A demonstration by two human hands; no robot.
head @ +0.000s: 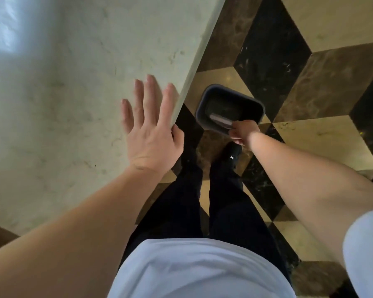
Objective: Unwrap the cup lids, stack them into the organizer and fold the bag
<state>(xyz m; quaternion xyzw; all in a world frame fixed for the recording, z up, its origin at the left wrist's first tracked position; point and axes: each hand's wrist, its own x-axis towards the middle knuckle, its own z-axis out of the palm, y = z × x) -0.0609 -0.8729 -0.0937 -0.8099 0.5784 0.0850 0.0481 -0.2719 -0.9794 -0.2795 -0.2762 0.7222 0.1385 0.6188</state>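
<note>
Hands split: left hand (151,134) flat, fingers spread on bench (73,93) edge.
Right hand (243,132) pinched something pale at dark bin (229,110) rim on floor (310,82).

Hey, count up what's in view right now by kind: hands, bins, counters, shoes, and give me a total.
Hands: 2, the left hand flat on the counter edge, the right hand at the bin's rim
Bins: 1, the dark bin on the floor, with something pale inside that I cannot identify
Counters: 1, the pale stone counter
Shoes: 1 clearly seen, a black shoe
Total: 5
</note>
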